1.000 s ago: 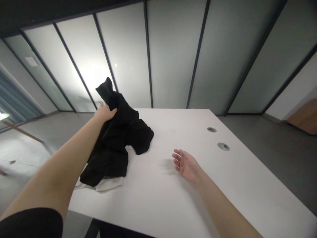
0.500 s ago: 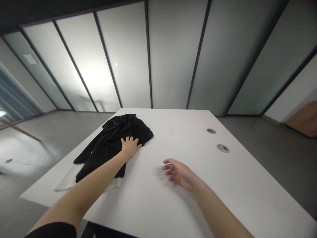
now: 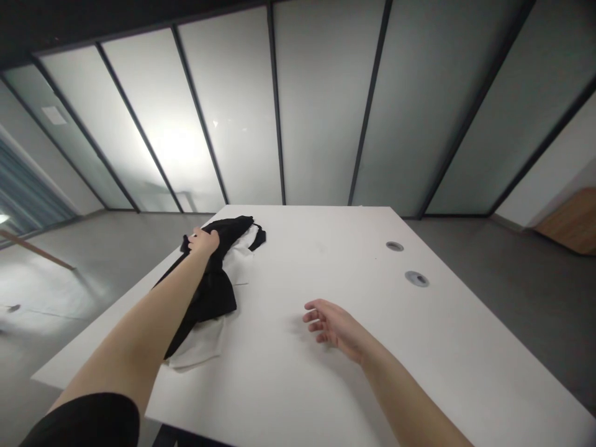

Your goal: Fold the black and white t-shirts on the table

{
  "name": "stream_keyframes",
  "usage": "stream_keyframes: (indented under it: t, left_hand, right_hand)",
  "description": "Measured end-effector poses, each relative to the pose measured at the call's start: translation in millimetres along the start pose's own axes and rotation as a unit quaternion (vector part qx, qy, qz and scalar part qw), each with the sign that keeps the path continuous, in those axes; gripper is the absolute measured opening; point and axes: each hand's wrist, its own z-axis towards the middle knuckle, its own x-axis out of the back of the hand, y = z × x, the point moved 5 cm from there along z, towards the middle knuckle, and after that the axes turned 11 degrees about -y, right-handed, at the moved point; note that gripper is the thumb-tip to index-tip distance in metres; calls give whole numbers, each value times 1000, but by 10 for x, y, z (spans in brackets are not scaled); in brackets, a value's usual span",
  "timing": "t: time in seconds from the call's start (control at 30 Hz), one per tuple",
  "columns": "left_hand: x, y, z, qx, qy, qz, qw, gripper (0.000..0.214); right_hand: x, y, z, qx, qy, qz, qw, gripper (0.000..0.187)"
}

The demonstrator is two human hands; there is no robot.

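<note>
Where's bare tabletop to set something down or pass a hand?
Free: middle of the white table, between black garment and right hand; far part, between black garment and round inserts; near right, between right forearm and table edge. Crowded: left side, left hand on the black garment, white cloth partly under it.

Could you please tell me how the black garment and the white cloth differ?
The black garment is dark and bunched; the white cloth is pale and looks flatter. The black garment lies on top, while the white cloth shows from beneath it. The left hand is on the black garment; no hand is seen on the white cloth. Both lie on the table.
</note>
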Motion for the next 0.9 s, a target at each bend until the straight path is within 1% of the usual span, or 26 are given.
stream_keyframes:
  t: [0.03,0.07,0.1,0.13,0.2,0.23,0.3,0.37,0.5,0.57,0.67,0.8,0.87,0.9]
  left_hand:
    - [-121,-43,-95,2,-13,32,999,65]
    - [-277,-73,-205,-19,-48,101,993,64]
    - [-443,-114,-328,-48,-87,177,979,64]
    - [-588,-173,-457,-73,-111,235,963,66]
    - [-794,-348,-678,-87,-136,308,938,68]
    - [-848,-421,-761,-102,-132,331,929,66]
    - [-880,-530,-848,-130,-116,360,917,63]
    - [-845,-579,-836,-152,-112,376,907,61]
    - [-734,-555,-686,-171,-148,387,894,58]
    - [-709,-522,-645,-164,-153,389,894,56]
    - [-745,-465,-690,-131,-125,376,909,60]
    - [-880,-342,-846,-128,-100,328,931,72]
    - [-860,-309,-831,-111,-85,296,945,75]
    - [-804,-314,-778,-92,-71,270,956,76]
  right_hand:
    - [-4,0,-2,3,2,-11,1000,31]
    - [-6,1,-4,6,5,-23,1000,32]
    - [-3,1,-7,8,10,-36,999,32]
    - [3,1,-9,9,15,-50,999,32]
    - [21,4,-11,6,27,-75,997,31]
    - [32,6,-11,4,32,-83,996,30]
    - [46,11,-7,2,39,-88,995,29]
    - [50,16,2,7,41,-88,995,28]
    - [47,35,30,15,46,-89,995,28]
    - [49,41,49,24,49,-90,994,28]
    - [66,35,78,45,57,-101,992,28]
    - [106,26,98,55,82,-113,989,29]
    - [116,20,100,57,87,-114,988,28]
    - [119,15,99,57,88,-115,988,28]
